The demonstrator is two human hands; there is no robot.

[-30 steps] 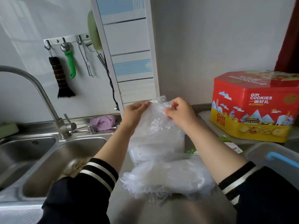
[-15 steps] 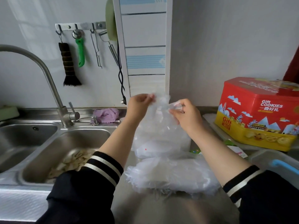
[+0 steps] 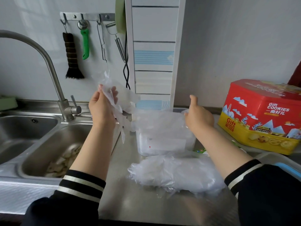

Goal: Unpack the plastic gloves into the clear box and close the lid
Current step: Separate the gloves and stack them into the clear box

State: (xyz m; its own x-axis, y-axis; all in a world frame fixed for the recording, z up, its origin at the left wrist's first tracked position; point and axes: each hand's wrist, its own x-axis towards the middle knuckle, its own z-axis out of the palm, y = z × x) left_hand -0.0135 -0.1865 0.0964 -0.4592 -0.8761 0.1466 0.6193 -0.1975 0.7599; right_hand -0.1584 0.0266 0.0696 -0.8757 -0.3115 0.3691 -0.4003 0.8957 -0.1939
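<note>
Wrapper off, gloves going into the box

A second ago both my hands pinched the top of 1 plastic bag held over the counter; now they are apart; my left hand (image 3: 103, 110) grasps the crumpled empty wrapper (image 3: 118, 97) up near the tap (image 3: 48, 66), while my right hand (image 3: 197, 117) pinches the edge of the thin film (image 3: 160, 121) lying over the clear box (image 3: 164, 144), thumb raised; I cannot tell whether that film is gloves or bag; a loose heap of plastic gloves (image 3: 175, 173) lies on the steel counter (image 3: 146, 207) just in front of the box; I judge the unpacking is part done: that heap must go in, and no lid is on the box.
</note>
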